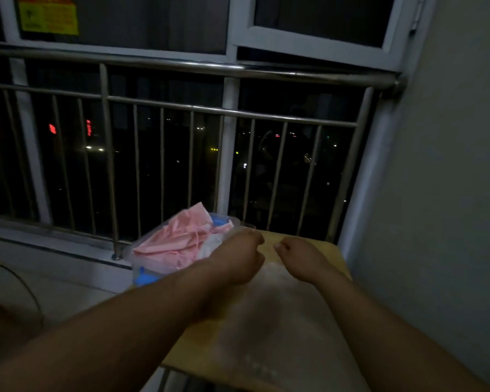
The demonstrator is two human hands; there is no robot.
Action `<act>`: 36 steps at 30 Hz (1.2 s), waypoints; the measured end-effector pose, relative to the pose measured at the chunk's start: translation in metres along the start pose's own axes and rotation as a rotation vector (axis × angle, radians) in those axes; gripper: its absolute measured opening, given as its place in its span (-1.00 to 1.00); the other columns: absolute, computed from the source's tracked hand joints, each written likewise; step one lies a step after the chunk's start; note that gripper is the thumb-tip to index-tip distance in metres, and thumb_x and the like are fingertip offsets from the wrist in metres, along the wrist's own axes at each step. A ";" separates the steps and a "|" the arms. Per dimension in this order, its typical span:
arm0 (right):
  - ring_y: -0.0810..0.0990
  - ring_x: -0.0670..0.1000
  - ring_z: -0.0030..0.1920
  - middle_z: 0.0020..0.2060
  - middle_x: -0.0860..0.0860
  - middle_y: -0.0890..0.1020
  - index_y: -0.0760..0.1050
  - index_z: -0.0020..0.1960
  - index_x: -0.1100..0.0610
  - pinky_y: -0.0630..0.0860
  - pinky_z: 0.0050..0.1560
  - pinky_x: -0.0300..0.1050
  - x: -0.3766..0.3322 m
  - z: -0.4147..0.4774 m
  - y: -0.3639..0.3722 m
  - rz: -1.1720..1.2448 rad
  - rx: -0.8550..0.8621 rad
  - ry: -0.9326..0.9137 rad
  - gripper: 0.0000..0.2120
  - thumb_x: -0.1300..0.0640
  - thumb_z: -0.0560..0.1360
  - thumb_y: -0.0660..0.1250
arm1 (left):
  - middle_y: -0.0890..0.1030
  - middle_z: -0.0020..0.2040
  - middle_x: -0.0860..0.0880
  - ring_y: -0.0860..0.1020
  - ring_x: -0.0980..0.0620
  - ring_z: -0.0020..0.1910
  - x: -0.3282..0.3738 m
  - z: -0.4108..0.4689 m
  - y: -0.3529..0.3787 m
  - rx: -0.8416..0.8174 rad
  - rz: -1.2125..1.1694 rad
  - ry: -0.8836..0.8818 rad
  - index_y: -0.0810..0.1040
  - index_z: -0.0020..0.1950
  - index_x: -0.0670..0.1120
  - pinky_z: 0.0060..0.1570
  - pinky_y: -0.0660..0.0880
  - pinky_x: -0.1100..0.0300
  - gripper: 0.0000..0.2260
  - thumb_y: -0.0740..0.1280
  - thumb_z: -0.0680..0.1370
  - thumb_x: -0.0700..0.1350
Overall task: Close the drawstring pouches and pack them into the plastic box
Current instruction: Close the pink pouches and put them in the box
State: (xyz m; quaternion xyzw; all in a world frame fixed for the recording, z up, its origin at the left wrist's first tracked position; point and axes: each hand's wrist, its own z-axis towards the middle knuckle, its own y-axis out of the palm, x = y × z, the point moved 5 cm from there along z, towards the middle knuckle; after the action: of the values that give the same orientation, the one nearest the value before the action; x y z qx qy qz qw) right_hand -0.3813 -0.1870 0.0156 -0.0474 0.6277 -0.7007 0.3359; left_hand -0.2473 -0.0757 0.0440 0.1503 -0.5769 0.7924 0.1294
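A sheer white drawstring pouch (266,312) lies flat on the yellowish table (333,254), between my forearms. My left hand (238,257) and my right hand (300,258) sit at its far end with fingers curled, each apparently pinching the pouch's mouth; the strings themselves are too dim to see. Left of my left hand stands the clear plastic box (130,251) with blue latches. It holds pink pouches (173,240) and a white one (211,244), heaped above the rim.
A steel railing (164,108) and a dark window run just behind the box and table. A grey wall (436,193) closes off the right side. The floor drops away to the left, with a cable (26,281) lying on it.
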 end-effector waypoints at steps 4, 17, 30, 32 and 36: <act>0.54 0.09 -0.11 -0.20 -0.01 0.53 0.44 -0.17 0.05 0.41 -0.08 -0.04 0.073 -0.038 0.011 0.070 -0.023 0.150 -0.64 -0.04 0.73 0.09 | 0.51 0.35 -0.13 0.54 -0.11 0.26 -0.009 -0.005 0.059 -0.138 0.003 -0.090 0.46 0.42 -0.12 0.25 0.51 0.05 -0.67 0.26 0.65 -0.10; 0.55 0.11 -0.20 -0.24 0.05 0.58 0.48 -0.24 0.09 0.32 -0.34 -0.13 0.180 -0.103 0.024 0.259 0.131 0.532 -0.86 0.20 0.49 0.35 | 0.54 0.17 -0.09 0.55 -0.04 0.08 -0.043 0.018 0.123 -0.328 -0.068 -0.378 0.49 0.32 -0.15 0.01 0.52 0.13 -0.65 0.36 0.60 0.00; 0.74 0.18 0.05 0.05 0.16 0.75 0.68 0.16 0.17 0.65 0.08 0.03 0.154 -0.120 0.012 1.079 -0.050 0.551 -0.64 -0.12 0.64 0.33 | 0.75 -0.01 -0.15 0.72 -0.17 0.02 -0.046 0.008 0.142 -0.223 -0.914 -0.530 0.69 0.20 -0.13 0.16 0.64 -0.13 -0.76 0.44 0.59 -0.04; 0.74 0.18 0.03 0.01 0.18 0.75 0.69 0.10 0.19 0.64 0.09 0.05 0.155 -0.119 0.014 1.025 0.013 0.553 -0.66 -0.07 0.65 0.33 | 0.75 0.01 -0.17 0.72 -0.18 0.04 -0.033 0.000 0.140 -0.280 -0.981 -0.496 0.70 0.19 -0.13 0.19 0.62 -0.11 -0.76 0.46 0.58 -0.06; 0.73 0.23 0.05 -0.01 0.19 0.76 0.71 0.07 0.21 0.60 0.24 0.25 0.157 -0.117 0.024 0.958 0.027 0.500 -0.76 0.06 0.64 0.35 | 0.73 0.08 -0.21 0.71 -0.19 0.08 -0.023 -0.010 0.130 -0.388 -1.218 -0.580 0.71 0.16 -0.17 0.25 0.57 -0.08 -0.61 0.43 0.57 0.13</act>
State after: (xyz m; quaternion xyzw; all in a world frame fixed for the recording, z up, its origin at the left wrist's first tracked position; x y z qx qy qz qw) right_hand -0.5491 -0.1703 -0.0865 0.4167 0.6307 -0.4670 0.4588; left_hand -0.2762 -0.1062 -0.0821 0.6261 -0.5323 0.3896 0.4157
